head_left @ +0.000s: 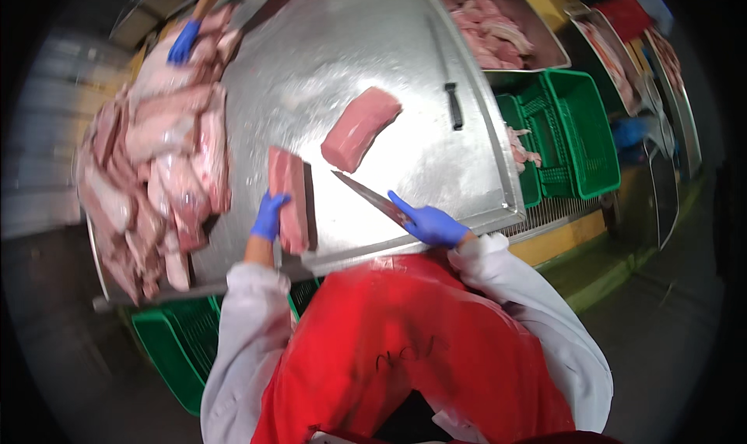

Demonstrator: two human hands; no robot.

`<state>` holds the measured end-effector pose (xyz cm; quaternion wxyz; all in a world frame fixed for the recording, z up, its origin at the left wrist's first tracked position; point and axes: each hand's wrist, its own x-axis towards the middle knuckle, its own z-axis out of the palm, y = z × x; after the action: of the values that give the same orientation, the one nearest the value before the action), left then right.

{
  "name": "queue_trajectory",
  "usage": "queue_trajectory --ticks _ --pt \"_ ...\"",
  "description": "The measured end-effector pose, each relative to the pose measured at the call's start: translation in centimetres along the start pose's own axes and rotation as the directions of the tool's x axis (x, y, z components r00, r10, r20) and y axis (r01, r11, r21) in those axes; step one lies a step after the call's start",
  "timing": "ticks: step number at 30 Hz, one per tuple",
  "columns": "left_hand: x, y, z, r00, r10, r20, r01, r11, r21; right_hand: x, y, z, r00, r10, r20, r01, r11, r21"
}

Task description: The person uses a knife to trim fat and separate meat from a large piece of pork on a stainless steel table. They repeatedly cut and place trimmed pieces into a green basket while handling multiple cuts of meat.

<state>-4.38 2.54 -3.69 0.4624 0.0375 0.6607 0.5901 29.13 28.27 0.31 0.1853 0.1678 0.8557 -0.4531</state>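
A long pink strip of meat (291, 210) stands near the front of the metal table (397, 144). My left hand (269, 216), in a blue glove, grips its left side. My right hand (434, 224), also gloved, is closed round a knife (366, 193). The blade points left and away from me, apart from the strip. Beyond the blade tip lies a second block of meat (362, 127), touched by neither hand. My right thumb or forefinger sticks up beside the blade; the knife's handle is hidden in the hand.
At left is a large pile of meat (163, 133), with another person's blue-gloved hand (184, 43) on it. A black-handled tool (454, 105) lies at the right. Beyond the edge stand green baskets (595, 133) and a meat-filled tub (548, 35); another green basket (167, 350) is below left.
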Motion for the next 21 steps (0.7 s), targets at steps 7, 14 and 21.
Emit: queue_trajectory --ticks 7,14,21 --pt "4.4 20.3 23.5 0.912 0.281 0.300 -0.243 0.957 -0.159 -8.9 5.7 -2.0 0.881 0.200 -0.430 0.002 0.905 0.425" --pt "13.1 10.0 24.9 0.928 0.100 0.360 -0.356 -0.051 0.933 -15.1 7.2 -2.2 0.732 0.323 -0.600 0.009 0.876 0.483" --pt "10.9 5.0 14.7 0.998 -0.036 0.047 -0.014 0.621 0.784 -22.5 10.7 2.4 0.647 0.494 -0.581 -0.032 0.778 0.627"
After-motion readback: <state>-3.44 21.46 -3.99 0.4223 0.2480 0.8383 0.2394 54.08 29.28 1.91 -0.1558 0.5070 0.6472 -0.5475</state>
